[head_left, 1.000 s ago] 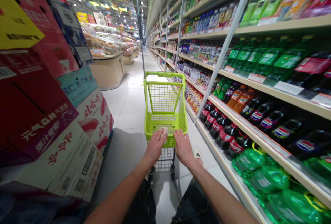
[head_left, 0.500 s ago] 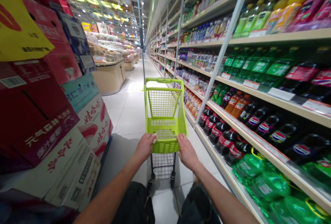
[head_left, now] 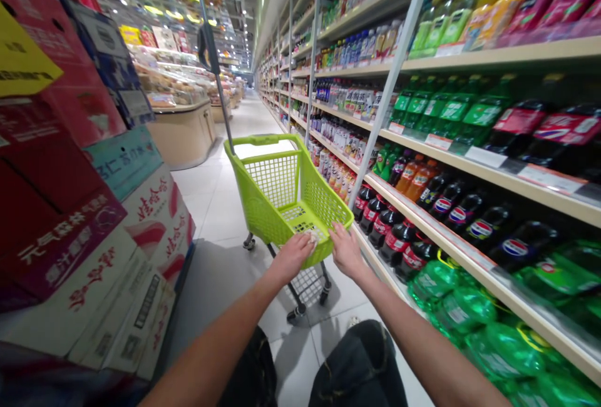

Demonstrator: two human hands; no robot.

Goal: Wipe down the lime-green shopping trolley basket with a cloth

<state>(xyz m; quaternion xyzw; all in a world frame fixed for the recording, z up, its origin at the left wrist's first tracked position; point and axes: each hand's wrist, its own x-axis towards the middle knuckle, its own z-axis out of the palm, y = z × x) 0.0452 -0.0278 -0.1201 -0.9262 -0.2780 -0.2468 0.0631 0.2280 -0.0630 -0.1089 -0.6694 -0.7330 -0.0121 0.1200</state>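
A small lime-green shopping cart point(head_left: 263, 206) stands in front of me on dark legs with casters, turned at an angle. Its basket has grid walls, and a grey pole rises from the far left corner. My left hand point(head_left: 295, 253) is closed over the near rim, with a small white bit, too small to name, at its fingertips. At the near right corner, my right hand point(head_left: 346, 250) has its fingers curled over the rim. The thumbs and undersides of both hands are partly hidden.
Shelves of drink bottles point(head_left: 479, 228) line the right side, close to the cart. Stacked drink cartons point(head_left: 145, 219) stand on the left. A rounded display counter point(head_left: 181, 131) with packaged goods lies ahead left, beside the pale tiled aisle point(head_left: 209, 200).
The cart has swung round: its far end has gone left and its near end right. Both hands have moved right with the rim. The view has shifted slightly.
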